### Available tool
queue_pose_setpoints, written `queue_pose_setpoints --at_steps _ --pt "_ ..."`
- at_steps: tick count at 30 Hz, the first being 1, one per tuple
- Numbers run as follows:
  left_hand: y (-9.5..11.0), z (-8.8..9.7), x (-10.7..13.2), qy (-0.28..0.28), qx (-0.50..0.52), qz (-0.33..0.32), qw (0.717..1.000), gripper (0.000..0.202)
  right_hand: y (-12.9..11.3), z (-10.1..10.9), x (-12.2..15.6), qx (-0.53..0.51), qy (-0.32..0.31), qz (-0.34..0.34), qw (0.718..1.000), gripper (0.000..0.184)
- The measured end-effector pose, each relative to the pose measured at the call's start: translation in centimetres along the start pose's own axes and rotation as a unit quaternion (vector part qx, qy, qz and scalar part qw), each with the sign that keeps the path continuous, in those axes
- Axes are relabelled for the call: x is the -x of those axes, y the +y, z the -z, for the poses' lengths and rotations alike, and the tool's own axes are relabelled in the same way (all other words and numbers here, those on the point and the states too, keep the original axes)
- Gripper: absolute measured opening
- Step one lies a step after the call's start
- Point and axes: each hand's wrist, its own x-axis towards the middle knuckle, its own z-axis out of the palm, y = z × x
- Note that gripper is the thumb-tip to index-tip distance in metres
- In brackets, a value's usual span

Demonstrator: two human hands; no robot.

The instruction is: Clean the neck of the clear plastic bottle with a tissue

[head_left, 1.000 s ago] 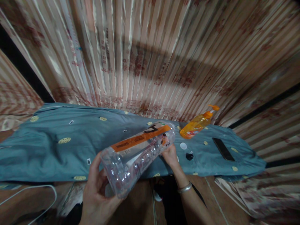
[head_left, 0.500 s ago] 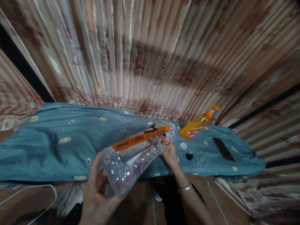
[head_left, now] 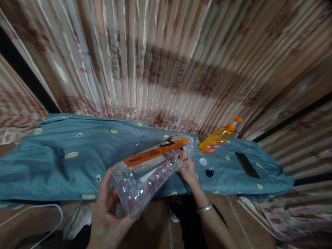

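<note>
A large clear plastic bottle [head_left: 158, 169] with an orange and white label is held tilted above the cloth. Its near end lies lower left and its far end points up and to the right. My left hand [head_left: 110, 211] is closed around the near end, thumb and fingers on opposite sides. My right hand [head_left: 188, 172] grips the far end from below, its fingers partly hidden behind the bottle. A silver bracelet [head_left: 204, 207] circles my right wrist. Just right of this hand lie a white round disc [head_left: 203, 161] and a small black object [head_left: 210, 172].
A teal patterned cloth [head_left: 59, 173] covers the long surface. An orange pump bottle [head_left: 216, 139] stands at the back right, and a dark phone [head_left: 247, 165] lies right of it. Pleated curtains [head_left: 160, 69] hang behind. A white cable [head_left: 55, 206] runs at lower left.
</note>
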Motion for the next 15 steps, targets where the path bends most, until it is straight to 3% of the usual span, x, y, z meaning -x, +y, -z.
queue_pose_setpoints --at_steps 15 --pt "-0.11 -0.14 0.03 0.013 0.012 -0.003 1.0 0.094 -0.4 0.15 0.03 -0.002 0.003 -0.021 1.0 0.051"
